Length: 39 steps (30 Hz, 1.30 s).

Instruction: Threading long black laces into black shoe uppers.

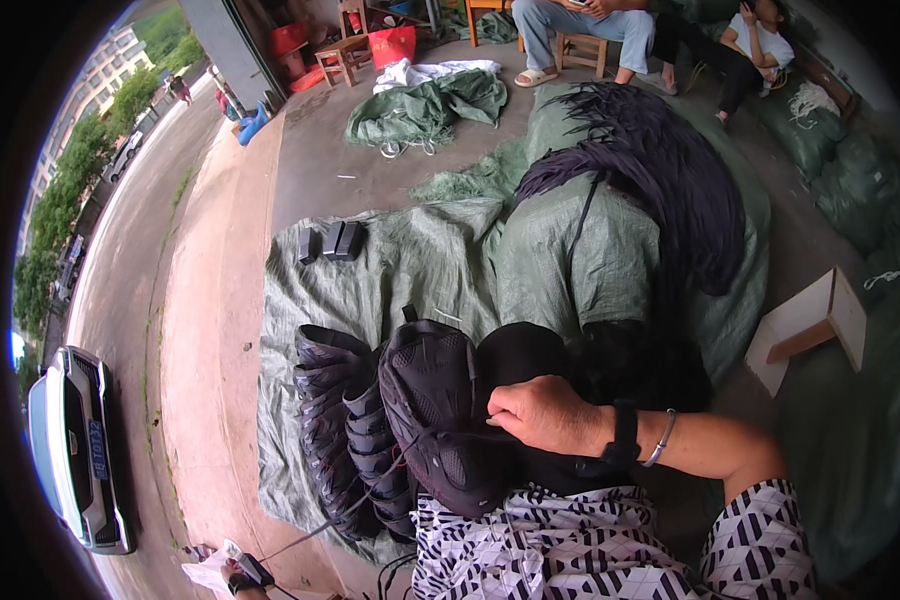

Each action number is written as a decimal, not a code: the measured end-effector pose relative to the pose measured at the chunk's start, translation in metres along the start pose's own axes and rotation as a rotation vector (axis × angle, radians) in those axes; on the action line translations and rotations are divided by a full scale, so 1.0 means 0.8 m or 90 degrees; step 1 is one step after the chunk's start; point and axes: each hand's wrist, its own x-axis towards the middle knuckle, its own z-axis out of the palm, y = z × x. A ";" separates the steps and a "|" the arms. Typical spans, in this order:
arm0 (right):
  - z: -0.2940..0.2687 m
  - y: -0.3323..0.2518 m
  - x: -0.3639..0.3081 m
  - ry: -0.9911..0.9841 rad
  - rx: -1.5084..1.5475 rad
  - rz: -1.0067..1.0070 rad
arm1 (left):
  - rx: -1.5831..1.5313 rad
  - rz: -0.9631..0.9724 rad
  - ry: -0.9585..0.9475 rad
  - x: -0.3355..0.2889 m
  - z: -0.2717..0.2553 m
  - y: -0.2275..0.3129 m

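My right hand (548,412), with a black band and a metal bangle on its wrist, hovers above my lap. Its fingers are closed, and a tiny pale thing shows at the fingertips, too small to name. Just left of it stands a dark bag-like piece with mesh panels (428,400). Black fabric (520,365) lies behind and under the hand. Farther left are two rows of stacked dark padded pieces (330,430). My left hand (213,568) is at the lower left edge, beside something whitish; its fingers are not clear. A black device (256,570) sits at that wrist.
Green woven sheeting (390,270) covers the floor ahead, with dark boxes (342,241) on it. A green sack (590,250) bears a heap of dark strips (680,190). A wooden stand (815,325) is right. Two people sit behind; a car (80,450) is left.
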 end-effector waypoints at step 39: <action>-0.033 0.007 0.075 -0.272 -0.267 -0.416 | 0.372 0.285 -0.964 -0.576 0.327 -0.129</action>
